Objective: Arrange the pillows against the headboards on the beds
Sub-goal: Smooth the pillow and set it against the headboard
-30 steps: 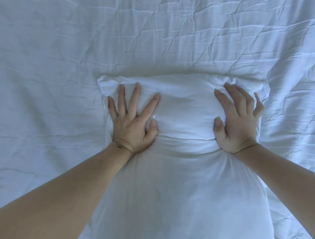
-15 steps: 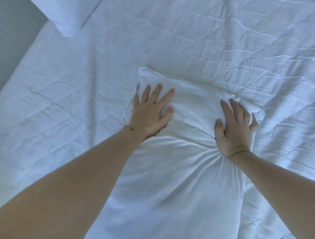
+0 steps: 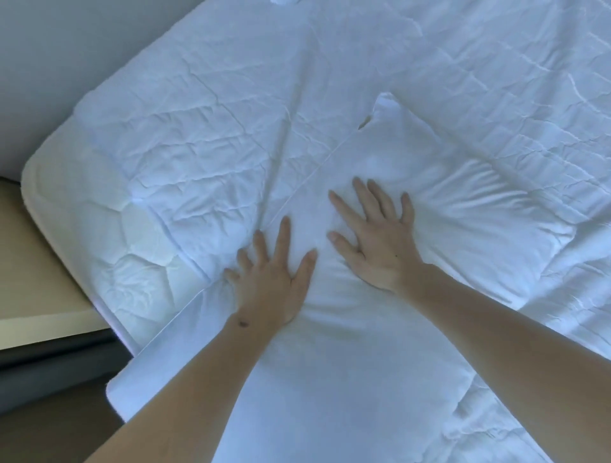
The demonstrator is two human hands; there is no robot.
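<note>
- Since half a second ago our view has swung: the bed's corner and the floor beside it have come into sight at left, the pillow now lies on a diagonal, and our two hands have drawn closer together on it.
- The white pillow (image 3: 380, 297) lies flat on the bed, its far corner pointing up and right of centre and its near end running off the bottom edge, with one near corner overhanging the mattress edge at lower left.
- Our left hand (image 3: 274, 284) presses palm-down on the pillow's left edge, fingers straight and spread, the little finger touching the bunched seam where pillow meets sheet.
- Our right hand (image 3: 377, 241) lies flat on the pillow's middle, fingers spread and pointing up and left; the fabric dents and creases around it.
- Neither hand grips anything; both are open and pushing on the pillow.
- The wrinkled white sheet (image 3: 463, 82) covers the bed all around the pillow.
- At left we see the mattress corner (image 3: 36, 175) bare of sheet, cream in colour.
- Beyond it, a pale surface (image 3: 33, 281) and a dark band below it fill the lower left; a grey wall (image 3: 66, 39) fills the upper left.
- A scrap of another white thing (image 3: 284, 1) shows at the top edge; we cannot tell what it is.
</note>
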